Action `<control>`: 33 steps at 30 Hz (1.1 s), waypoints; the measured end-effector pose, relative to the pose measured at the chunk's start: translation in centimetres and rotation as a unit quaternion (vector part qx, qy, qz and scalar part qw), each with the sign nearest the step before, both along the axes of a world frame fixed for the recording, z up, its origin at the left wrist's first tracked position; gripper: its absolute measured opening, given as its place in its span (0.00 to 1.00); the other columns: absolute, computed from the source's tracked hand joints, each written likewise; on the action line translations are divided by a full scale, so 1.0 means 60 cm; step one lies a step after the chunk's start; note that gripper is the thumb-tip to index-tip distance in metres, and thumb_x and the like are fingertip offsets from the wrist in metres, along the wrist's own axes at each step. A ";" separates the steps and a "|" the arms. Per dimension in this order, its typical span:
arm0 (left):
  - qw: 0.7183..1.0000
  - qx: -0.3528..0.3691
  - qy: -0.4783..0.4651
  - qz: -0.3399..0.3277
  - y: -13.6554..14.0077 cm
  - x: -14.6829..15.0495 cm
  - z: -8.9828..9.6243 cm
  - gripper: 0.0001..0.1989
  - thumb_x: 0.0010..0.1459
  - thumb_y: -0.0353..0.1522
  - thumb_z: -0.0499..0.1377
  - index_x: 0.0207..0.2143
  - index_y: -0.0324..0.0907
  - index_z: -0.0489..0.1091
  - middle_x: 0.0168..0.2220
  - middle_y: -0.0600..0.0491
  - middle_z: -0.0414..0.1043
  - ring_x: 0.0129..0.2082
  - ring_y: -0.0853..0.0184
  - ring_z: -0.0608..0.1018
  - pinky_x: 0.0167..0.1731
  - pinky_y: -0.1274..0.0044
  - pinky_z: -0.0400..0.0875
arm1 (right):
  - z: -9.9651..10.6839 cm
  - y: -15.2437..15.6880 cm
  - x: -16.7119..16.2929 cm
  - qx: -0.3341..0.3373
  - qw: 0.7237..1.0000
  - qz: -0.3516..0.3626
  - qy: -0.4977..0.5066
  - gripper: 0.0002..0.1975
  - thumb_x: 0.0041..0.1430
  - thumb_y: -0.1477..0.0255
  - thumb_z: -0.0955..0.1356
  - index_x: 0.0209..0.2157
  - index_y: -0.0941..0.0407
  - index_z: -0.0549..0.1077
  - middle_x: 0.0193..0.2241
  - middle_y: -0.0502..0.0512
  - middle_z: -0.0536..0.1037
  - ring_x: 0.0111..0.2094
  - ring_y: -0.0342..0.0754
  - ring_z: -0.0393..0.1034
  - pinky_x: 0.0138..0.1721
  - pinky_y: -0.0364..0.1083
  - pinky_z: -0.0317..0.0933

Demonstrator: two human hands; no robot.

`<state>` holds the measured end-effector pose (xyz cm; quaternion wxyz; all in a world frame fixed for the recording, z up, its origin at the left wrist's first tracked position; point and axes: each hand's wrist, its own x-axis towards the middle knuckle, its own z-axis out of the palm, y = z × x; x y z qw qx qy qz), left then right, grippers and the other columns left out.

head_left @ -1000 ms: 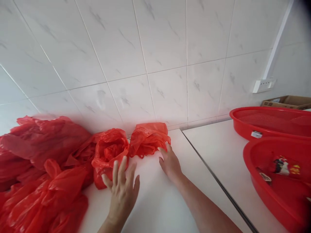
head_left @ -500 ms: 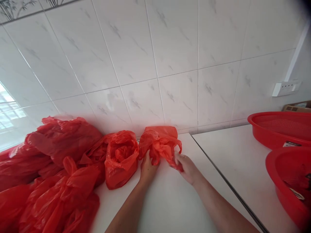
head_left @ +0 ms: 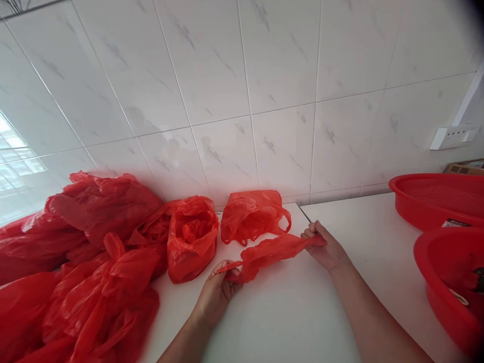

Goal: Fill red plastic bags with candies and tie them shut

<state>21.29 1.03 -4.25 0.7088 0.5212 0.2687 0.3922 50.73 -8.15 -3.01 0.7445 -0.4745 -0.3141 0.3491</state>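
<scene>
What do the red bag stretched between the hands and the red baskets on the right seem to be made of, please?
Red bag: thin, glossy plastic film, likely; it crumples and looks translucent. Red baskets: rigid moulded plastic, apparently, with fine mesh walls and a smooth rim.

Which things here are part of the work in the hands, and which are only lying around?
In use:
- stretched red bag
- left hand, gripping one end
- right hand, gripping the other end

Lying about:
- small red bag
- open red bag
- bag heap
- red baskets

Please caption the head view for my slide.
Both hands, left and right, stretch a red bag over a white table.
</scene>
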 end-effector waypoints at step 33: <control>0.989 -0.066 -0.129 0.018 -0.021 -0.044 0.058 0.13 0.55 0.40 0.59 0.38 0.40 0.71 0.18 0.63 0.45 0.17 0.78 0.56 0.20 0.84 0.58 | 0.001 0.043 -0.193 -0.218 0.766 -0.030 -0.605 0.23 0.46 0.73 0.69 0.47 0.56 0.70 0.44 0.61 0.71 0.47 0.56 0.64 0.43 0.50 0.57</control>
